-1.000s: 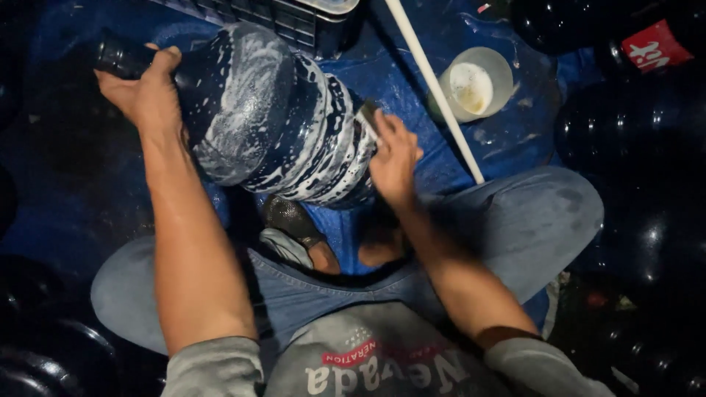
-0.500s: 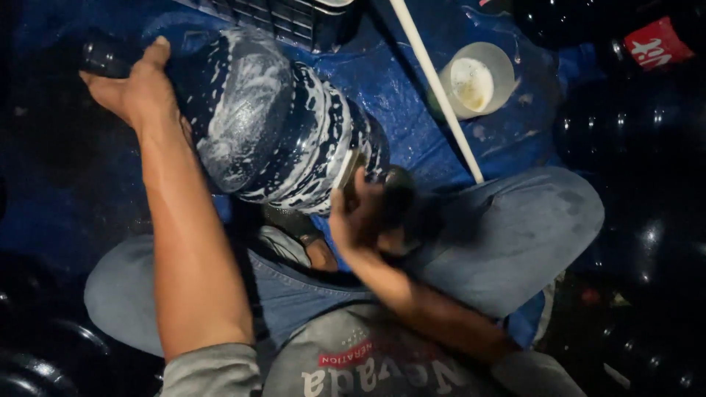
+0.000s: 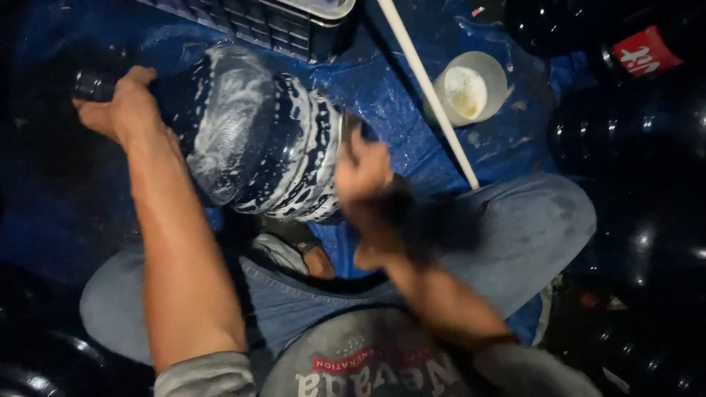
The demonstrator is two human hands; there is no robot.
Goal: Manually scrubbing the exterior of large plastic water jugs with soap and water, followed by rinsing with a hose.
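head view: the soapy blue water jug (image 3: 257,140) lies on its side on the blue tarp (image 3: 397,95), just ahead of the crossed legs. the left hand (image 3: 121,110) has its fingers closed round the jug's neck; the right hand (image 3: 364,173) is blurred at the jug's base, its grip cannot be told. scrubbing seems in hand; turning the jug looks next. a dark crate (image 3: 279,22) crowds the far side, a white pole (image 3: 426,88) and cup (image 3: 471,88) lie rightward.
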